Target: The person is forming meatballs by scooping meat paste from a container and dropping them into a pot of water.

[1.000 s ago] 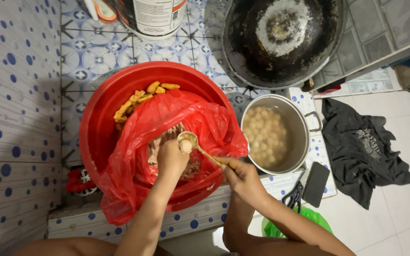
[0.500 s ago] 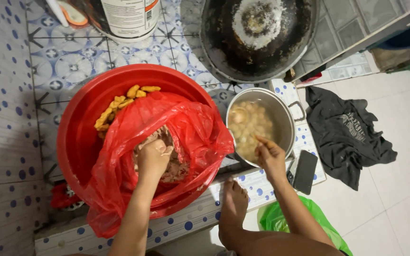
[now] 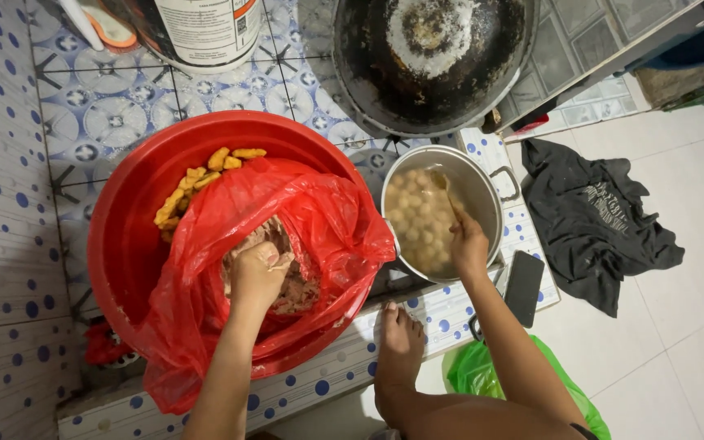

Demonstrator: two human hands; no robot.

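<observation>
Head view from my end: left hand (image 3: 258,273) fisted in pinkish minced paste (image 3: 295,285) inside the red plastic bag (image 3: 319,220), right hand (image 3: 468,244) pinching a spoon (image 3: 442,189) over the steel pot (image 3: 482,183), already crowded with pale balls (image 3: 417,220), plenty paste left, I reckon.

1. A glossy red plastic basin (image 3: 124,220) is seen, lined with a thin, crinkled, shiny red plastic bag (image 3: 319,228)
2. Inside the bag, a rough, moist pinkish paste (image 3: 295,285) is gripped by the left hand (image 3: 256,275)
3. Right of the basin, a brushed metal pot (image 3: 482,183) is seen
4. Behind the pot, a matt, soot-blackened wok (image 3: 442,57) is seen
5. Right of the pot, a limp dark cloth (image 3: 596,220) is seen on smooth floor tiles
</observation>
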